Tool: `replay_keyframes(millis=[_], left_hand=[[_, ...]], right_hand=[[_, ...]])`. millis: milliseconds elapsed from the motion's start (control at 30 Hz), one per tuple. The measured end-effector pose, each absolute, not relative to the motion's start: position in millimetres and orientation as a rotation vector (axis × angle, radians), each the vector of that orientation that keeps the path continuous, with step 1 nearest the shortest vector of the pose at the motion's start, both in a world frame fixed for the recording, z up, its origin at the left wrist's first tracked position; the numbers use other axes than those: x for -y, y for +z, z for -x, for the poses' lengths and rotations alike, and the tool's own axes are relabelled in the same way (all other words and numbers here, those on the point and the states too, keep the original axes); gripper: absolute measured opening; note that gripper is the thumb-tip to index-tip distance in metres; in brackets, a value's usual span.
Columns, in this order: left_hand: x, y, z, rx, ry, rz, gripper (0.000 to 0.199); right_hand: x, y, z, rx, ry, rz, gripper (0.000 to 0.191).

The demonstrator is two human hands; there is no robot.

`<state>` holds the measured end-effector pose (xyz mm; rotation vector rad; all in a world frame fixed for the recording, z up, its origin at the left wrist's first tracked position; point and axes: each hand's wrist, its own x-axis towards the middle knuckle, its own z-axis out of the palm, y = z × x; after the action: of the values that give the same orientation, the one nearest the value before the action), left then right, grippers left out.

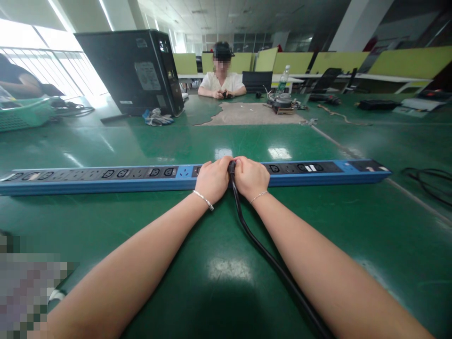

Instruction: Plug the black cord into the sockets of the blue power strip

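A long blue power strip (pixel 183 172) with black socket panels lies across the green table. At its middle, my left hand (pixel 213 179) and my right hand (pixel 251 178) are closed side by side around a black power plug (pixel 231 167). The plug is at the strip's top face, mostly hidden by my fingers, so I cannot tell how deep it sits in a socket. From it a thick black cable (pixel 254 240) runs down between my forearms toward the lower right.
A black computer tower (pixel 141 70) stands at the back left, with gloves (pixel 157 117) before it. A green basket (pixel 24 114) is at far left. Across the table sits a person (pixel 222 80). Brown cardboard (pixel 243 114) lies at the back; a coiled black cable (pixel 429 181) lies right.
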<state>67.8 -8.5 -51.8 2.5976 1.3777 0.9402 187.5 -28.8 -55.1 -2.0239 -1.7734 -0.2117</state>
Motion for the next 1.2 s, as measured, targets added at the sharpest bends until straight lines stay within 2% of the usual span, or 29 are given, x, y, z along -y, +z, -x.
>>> replay_keyframes(millis=[133, 267, 367, 467, 633, 1200], left_hand=[[8.7, -44.0, -65.8, -1.371, 1.193, -2.374, 0.029], [-2.1, -46.7, -46.7, -1.367, 1.189, -2.424, 0.031], [-13.0, -50.4, -20.2, -1.552, 1.226, -2.348, 0.034], [-18.4, -48.9, 7.6, -1.681, 1.136, -2.34, 0.039], [-20.4, -41.6, 34.6, -1.532, 0.807, -2.46, 0.04], [-31.8, -39.0, 47.8, -1.287, 0.883, -2.208, 0.046]], right_hand=[[30.7, -55.1, -187.7, 1.852, -0.214, 1.958, 0.046], [35.1, -59.7, -184.6, 2.033, -0.274, 1.785, 0.043], [38.5, -62.7, -180.7, 2.171, -0.293, 1.669, 0.044], [40.0, -63.2, -178.7, 2.289, -0.288, 1.586, 0.046], [39.1, -62.2, -179.8, 2.317, -0.287, 1.567, 0.046], [38.5, -63.8, -181.2, 2.291, -0.29, 1.543, 0.046]])
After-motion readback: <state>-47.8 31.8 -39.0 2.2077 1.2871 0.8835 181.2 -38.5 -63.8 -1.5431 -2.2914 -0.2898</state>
